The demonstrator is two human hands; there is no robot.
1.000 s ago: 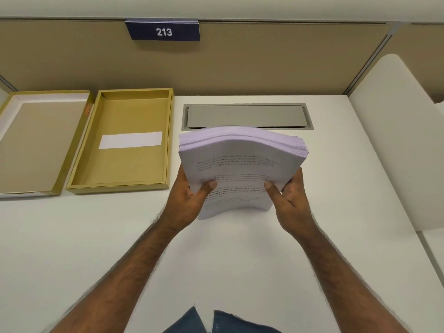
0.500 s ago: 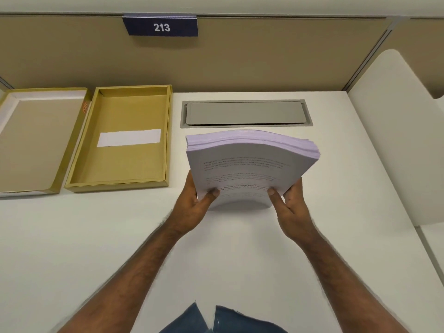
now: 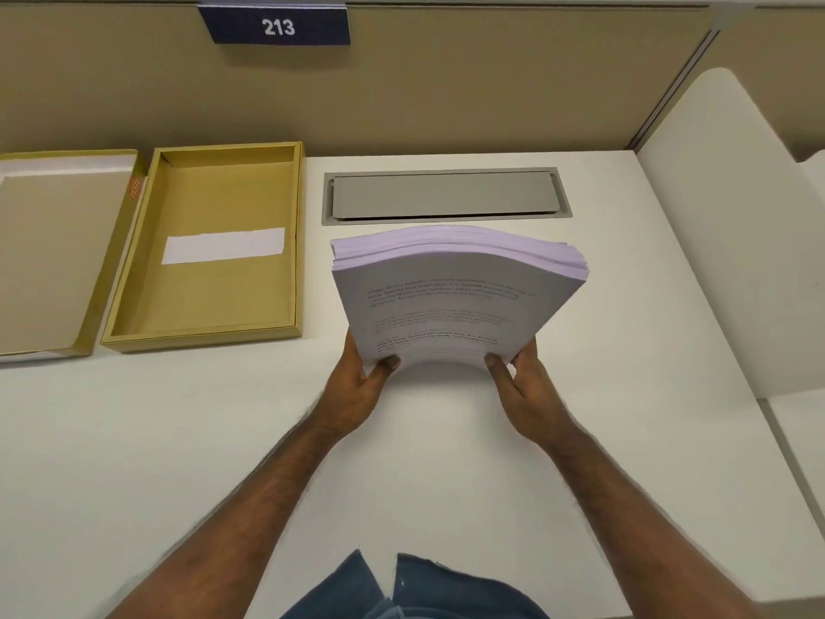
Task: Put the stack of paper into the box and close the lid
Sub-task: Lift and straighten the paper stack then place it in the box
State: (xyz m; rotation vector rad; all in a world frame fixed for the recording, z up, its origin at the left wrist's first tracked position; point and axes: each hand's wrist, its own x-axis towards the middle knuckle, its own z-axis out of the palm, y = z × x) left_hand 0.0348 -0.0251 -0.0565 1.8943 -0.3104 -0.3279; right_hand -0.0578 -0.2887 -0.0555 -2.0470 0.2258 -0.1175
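A thick stack of pale printed paper (image 3: 455,297) is held upright and bowed above the white desk, right of the box. My left hand (image 3: 364,379) grips its lower left corner and my right hand (image 3: 520,379) grips its lower right corner, thumbs on the front sheet. The open mustard-yellow box (image 3: 134,314) lies on the desk to the left, with a white strip of paper (image 3: 223,245) on its floor. The box lid (image 3: 89,332) lies inside-up at the far left, touching the box.
A grey metal cable hatch (image 3: 444,196) is set into the white desk (image 3: 223,440) just behind the stack. A tan partition wall with a "213" sign (image 3: 277,26) closes off the back. A white divider panel (image 3: 732,243) stands along the right edge.
The stack has shifted slightly right and toward me and tipped more upright, with both hands now gripping nearer its bottom edge.
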